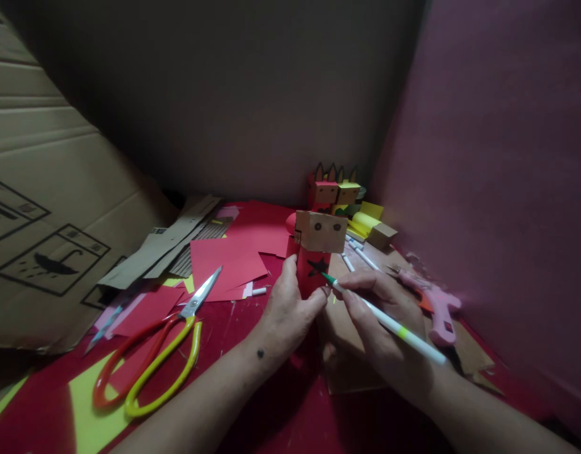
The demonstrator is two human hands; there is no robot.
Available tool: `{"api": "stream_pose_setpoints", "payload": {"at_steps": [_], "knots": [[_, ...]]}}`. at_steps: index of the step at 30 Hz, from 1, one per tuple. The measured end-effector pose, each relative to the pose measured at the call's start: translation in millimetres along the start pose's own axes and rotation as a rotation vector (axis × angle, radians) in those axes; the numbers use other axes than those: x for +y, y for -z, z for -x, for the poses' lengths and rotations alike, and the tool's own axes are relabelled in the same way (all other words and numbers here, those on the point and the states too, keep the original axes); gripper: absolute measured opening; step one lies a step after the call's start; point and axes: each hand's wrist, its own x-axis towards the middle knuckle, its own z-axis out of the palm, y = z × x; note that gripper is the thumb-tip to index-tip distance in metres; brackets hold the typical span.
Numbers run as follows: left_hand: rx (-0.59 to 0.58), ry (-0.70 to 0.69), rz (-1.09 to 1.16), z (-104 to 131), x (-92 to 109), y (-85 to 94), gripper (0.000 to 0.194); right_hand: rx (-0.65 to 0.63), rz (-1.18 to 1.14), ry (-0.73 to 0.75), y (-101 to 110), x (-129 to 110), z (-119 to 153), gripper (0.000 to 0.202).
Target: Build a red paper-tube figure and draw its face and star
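A red paper figure point(314, 268) with a brown cardboard head point(326, 234) stands upright at the centre. Two dark eyes are on the head and a dark star marks its front. My left hand point(288, 309) is closed round the lower part of the figure, thumb across the front. Between the fingers of my right hand point(385, 315) is a white marker point(394, 325) with a green tip and a yellow-green band. The tip is at the right edge of the star. Part of my left fingers is hidden behind the figure.
Scissors point(177, 347) with red and yellow handles lie at the left among red paper sheets point(224, 265). Cardboard strips point(167, 243) and a large box point(49, 208) are farther left. Two similar figures point(335, 192) stand behind. A pink glue gun point(437, 309) lies right.
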Motion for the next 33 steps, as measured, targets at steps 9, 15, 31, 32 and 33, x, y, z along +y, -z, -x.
{"api": "stream_pose_setpoints", "payload": {"at_steps": [9, 15, 31, 32, 33], "knots": [[0.001, 0.000, -0.004, -0.5, -0.1, 0.0, 0.046, -0.031, 0.024, -0.027, 0.5, 2.4, 2.7, 0.008], [0.006, 0.003, -0.036, 0.2, -1.5, -0.7, 0.045, -0.042, 0.065, 0.025, 0.2, 3.9, 3.8, 0.008], [0.002, -0.005, 0.000, -1.0, -3.0, -0.6, 0.047, -0.026, 0.031, -0.007, 0.2, 2.8, 2.7, 0.009], [0.004, -0.004, 0.000, -0.7, -2.4, -0.5, 0.046, -0.019, 0.016, -0.010, -0.1, 2.9, 2.6, 0.009], [0.007, 0.000, -0.003, -0.4, -1.7, -0.4, 0.045, -0.013, 0.008, -0.011, -0.2, 2.9, 2.4, 0.009]]}}
